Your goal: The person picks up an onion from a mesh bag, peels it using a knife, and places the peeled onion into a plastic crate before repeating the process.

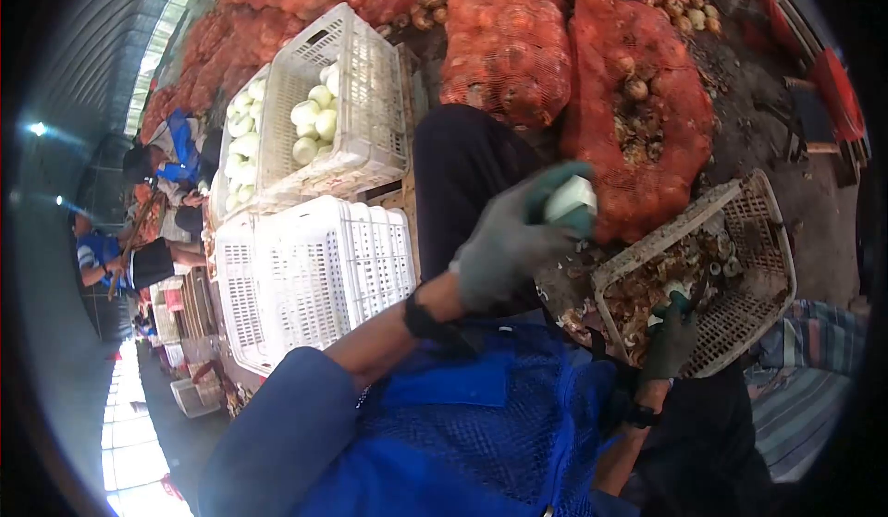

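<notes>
Blue mesh fabric of the wearer's vest (pixel 462 434) occupies the nearest zone, between two forearms, each with a black band near the wrist. The left hand (pixel 504 244), in a grey glove with green fingers, is raised in front of the dark-trousered leg (pixel 467 179). Its fingers wrap around a peeled onion (pixel 572 201), whose white surface faces outward; the hand is slightly blurred. The right hand (pixel 671 339), also gloved, is lowered at the scrap crate (pixel 740 332). Its fingers are bent beside a pale piece (pixel 680 289); whether they grip it, or any tool, cannot be told. The scrap crate is tilted in view and contains brown skins (pixel 638 286).

Just beyond the left forearm stands a white crate (pixel 319 281) with slotted walls. Adjoining it is a soiled crate (pixel 375 119) containing pale onions (pixel 316 121); a further row of pale onions (pixel 242 142) lies alongside.

Beyond the leg lie a gaping red mesh sack (pixel 684 110), with unpeeled onions (pixel 636 87) exposed at its opening, and a filled red sack (pixel 504 50). Farther off, at the image-left side, are co-workers (pixel 178 156) in blue clothing. A bright lamp (pixel 37 129) marks the far background.
</notes>
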Demonstrator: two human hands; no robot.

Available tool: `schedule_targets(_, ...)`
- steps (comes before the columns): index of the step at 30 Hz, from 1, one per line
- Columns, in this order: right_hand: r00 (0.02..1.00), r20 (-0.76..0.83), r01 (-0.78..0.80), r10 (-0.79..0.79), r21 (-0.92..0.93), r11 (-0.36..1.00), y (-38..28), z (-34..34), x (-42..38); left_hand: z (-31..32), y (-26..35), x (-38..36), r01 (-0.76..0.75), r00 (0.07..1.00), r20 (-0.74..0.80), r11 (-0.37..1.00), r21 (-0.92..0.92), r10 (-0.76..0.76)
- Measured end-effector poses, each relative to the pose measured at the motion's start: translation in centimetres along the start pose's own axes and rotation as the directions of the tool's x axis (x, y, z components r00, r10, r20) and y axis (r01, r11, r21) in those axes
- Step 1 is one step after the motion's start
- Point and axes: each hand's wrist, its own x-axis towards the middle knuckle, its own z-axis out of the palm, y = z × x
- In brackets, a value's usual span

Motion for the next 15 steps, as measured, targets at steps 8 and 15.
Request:
schedule_targets(8,1.0,-0.018,0.005,-0.005,0.009,1.0,0.6,0.2,1.3,-18.7,4.3,-9.4,0.33,0.625,-0.545,0.444,0.833,0.558)
schedule_targets(15,0.997,-0.066,-0.021,0.033,0.174,0.985,-0.4,0.1,1.2,-22.9,4.5,-12.9,0.59,0.77,-0.383,-0.339,0.733,0.511)
